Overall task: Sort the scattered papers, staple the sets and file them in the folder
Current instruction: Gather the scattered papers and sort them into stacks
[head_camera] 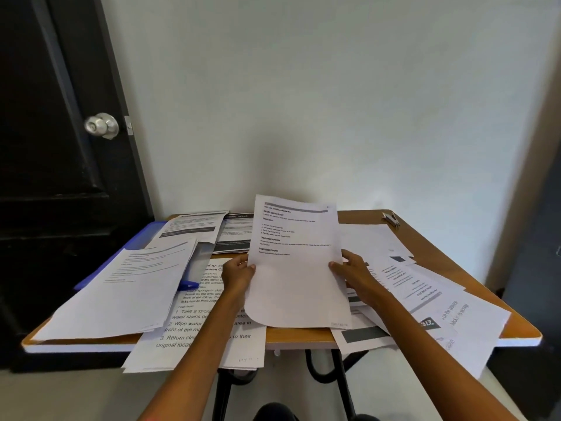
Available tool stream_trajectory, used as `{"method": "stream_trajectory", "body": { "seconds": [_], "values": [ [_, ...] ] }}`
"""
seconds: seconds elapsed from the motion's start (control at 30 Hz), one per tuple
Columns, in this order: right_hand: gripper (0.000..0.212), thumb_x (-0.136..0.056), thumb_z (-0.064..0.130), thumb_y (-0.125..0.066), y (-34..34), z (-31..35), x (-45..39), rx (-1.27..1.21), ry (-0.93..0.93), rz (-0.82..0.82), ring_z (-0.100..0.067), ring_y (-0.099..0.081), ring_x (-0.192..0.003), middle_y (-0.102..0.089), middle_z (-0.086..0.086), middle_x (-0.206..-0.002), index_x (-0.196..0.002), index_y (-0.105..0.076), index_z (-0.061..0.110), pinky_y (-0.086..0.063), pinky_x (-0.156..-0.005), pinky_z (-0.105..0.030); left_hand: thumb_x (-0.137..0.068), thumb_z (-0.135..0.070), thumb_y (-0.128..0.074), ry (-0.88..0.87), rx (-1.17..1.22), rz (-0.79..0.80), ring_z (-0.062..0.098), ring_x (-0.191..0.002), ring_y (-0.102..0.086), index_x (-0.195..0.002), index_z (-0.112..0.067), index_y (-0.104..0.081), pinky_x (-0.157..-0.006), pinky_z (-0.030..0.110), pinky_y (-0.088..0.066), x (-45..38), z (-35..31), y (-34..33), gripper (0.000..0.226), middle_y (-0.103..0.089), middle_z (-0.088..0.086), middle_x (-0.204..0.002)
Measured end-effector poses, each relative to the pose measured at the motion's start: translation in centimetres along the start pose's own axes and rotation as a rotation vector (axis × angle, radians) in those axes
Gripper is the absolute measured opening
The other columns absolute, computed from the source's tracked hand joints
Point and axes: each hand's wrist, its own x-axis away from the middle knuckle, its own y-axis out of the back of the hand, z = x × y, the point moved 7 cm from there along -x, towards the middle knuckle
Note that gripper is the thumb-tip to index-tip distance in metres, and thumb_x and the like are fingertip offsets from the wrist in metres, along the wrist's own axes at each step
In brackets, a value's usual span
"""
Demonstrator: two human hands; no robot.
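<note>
Sorting looks barely begun. Both hands hold up one white printed sheet above the middle of the small wooden table: the left hand pinches its left edge and the right hand grips its right edge with the thumb on the front, the fingers behind the paper and out of sight. The sheet stands nearly upright, its lower end curling toward the table's near edge, as though being read to decide which set it belongs to.

Loose white printed papers lie scattered and overlapping across most of the tabletop, several hanging over the near edge, and nothing shows any squared-up or fastened set. A blue plastic folder lies at the left side, mostly buried under sheets, with a blue edge showing beside the left hand; whether anything is filed inside cannot be told. A small silver stapler sits at the far right corner, well apart from the hands and untouched.

By this evidence, grouping, stapling and filing all remain to be done.
</note>
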Motion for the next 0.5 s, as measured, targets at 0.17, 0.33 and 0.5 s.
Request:
{"method": "stream_trajectory", "body": {
  "seconds": [0.17, 0.33, 0.5],
  "values": [
    [0.032, -0.095, 0.012, -0.051, -2.0, 0.5, -0.6, 0.018, 0.023, 0.012, -0.026, -0.055, -0.103, -0.054, -0.011, -0.126, -0.126, -0.046, 0.009, -0.046, -0.091, -0.041, -0.087, 0.003, -0.055, 0.003, -0.064, -0.044, 0.029, -0.104, -0.060, -0.121, -0.003, -0.058, -0.084, 0.033, -0.051, -0.2, -0.2, 1.0, 0.034, -0.062, 0.013, -0.120],
    [0.033, -0.095, 0.010, -0.048, -4.5, 1.8, -1.3, 0.011, 0.021, 0.029, -0.033, -0.056, -0.109, -0.054, -0.012, -0.129, -0.128, -0.045, 0.009, -0.047, -0.095, -0.047, -0.085, 0.002, -0.059, -0.025, -0.112, -0.104, 0.028, -0.104, -0.060, -0.118, -0.003, -0.061, -0.085, 0.029, -0.049, -1.0, -1.0, 4.0, 0.034, -0.063, 0.011, -0.117],
    [0.037, -0.094, 0.009, -0.049, -9.9, 5.0, -1.9, -0.011, 0.091, 0.048, -0.030, -0.056, -0.106, -0.053, -0.011, -0.129, -0.131, -0.045, 0.009, -0.050, -0.089, -0.041, -0.086, -0.011, -0.060, -0.090, -0.277, -0.125, 0.025, -0.097, -0.062, -0.115, -0.009, -0.061, -0.083, 0.030, -0.050, -1.4, -1.8, 9.4, 0.029, -0.065, 0.009, -0.111]
  ]
}}
